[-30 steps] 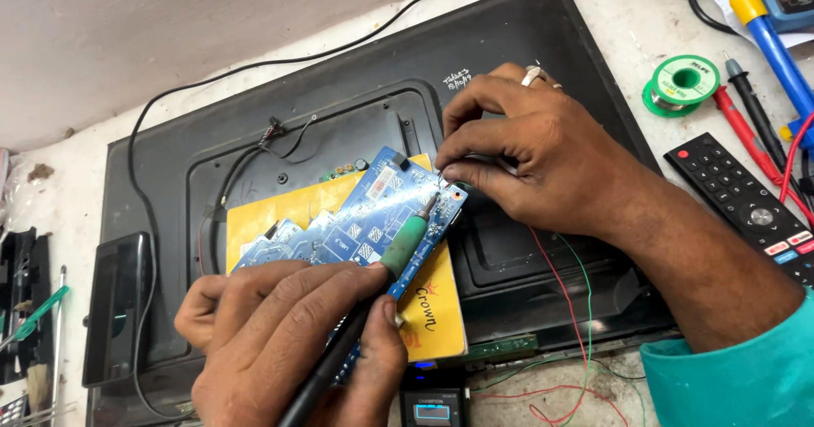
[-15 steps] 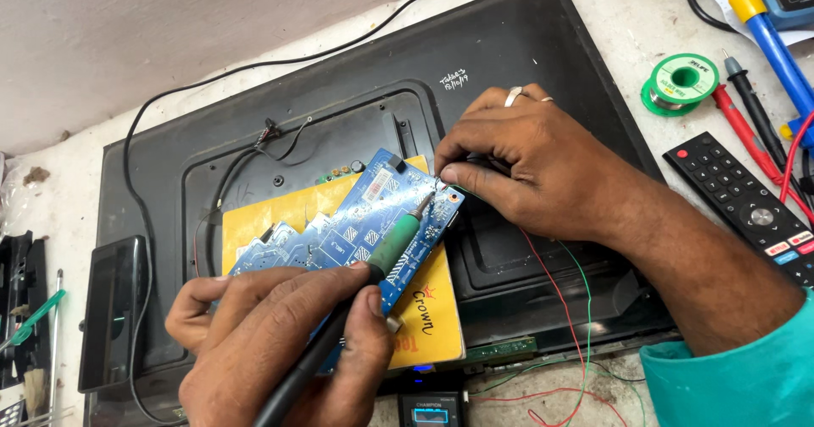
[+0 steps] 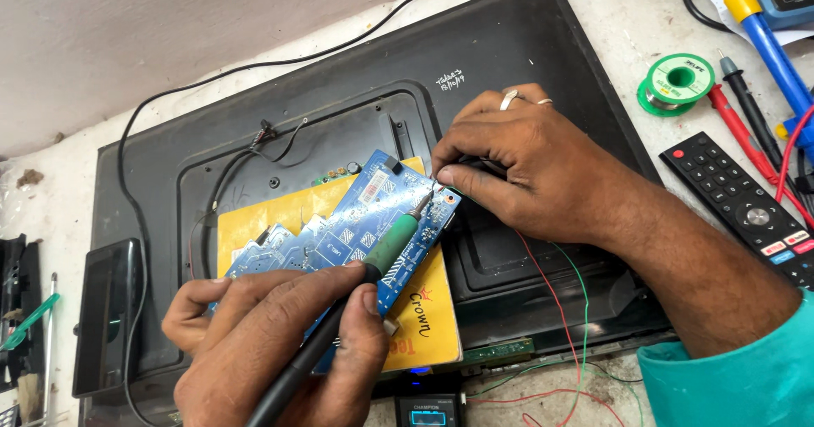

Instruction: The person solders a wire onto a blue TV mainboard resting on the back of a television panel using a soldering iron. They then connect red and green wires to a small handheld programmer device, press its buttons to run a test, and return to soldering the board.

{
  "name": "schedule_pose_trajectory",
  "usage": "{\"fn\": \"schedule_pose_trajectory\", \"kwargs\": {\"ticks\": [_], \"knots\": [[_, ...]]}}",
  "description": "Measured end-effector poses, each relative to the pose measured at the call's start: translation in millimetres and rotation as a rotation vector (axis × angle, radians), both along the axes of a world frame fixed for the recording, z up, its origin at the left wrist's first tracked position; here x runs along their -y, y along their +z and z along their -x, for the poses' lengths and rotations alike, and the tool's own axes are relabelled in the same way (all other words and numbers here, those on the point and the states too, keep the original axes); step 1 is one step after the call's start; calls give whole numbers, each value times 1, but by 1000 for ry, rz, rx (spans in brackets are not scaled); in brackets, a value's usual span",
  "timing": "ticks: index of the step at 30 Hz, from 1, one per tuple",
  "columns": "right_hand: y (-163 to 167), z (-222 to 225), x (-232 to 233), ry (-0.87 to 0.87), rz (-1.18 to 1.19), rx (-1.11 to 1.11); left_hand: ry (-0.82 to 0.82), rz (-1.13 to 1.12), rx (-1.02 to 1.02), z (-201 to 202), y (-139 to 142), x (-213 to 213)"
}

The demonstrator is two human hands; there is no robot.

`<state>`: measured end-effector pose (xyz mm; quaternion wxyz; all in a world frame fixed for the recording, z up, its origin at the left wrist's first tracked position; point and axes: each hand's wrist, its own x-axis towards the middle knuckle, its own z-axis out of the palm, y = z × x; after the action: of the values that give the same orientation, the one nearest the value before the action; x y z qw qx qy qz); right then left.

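Head view: left hand (image 3: 280, 342) clenched around soldering iron (image 3: 356, 304), tip touching right end of blue circuit board (image 3: 356, 223). Right hand (image 3: 526, 168) pinches something small at same end; cannot tell what. Board lies on yellow card (image 3: 424, 325) atop black television back (image 3: 509, 62), mid-counter. Remote control (image 3: 738, 202) near right edge.

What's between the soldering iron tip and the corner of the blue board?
Nothing visible. The soldering iron in the left hand has its tip at the corner of the blue circuit board, beside the right hand fingers, which pinch there.
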<state>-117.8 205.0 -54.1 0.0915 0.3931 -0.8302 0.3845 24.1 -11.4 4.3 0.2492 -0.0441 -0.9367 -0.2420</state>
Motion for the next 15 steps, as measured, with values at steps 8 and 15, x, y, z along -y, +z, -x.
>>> {"fn": "schedule_pose_trajectory", "kwargs": {"ticks": [8,15], "knots": [[-1,0,0,2,2,12,5,-8,-15,1,-2,2],[-1,2,0,10,32,1,7,-16,2,1,-1,3]]}}
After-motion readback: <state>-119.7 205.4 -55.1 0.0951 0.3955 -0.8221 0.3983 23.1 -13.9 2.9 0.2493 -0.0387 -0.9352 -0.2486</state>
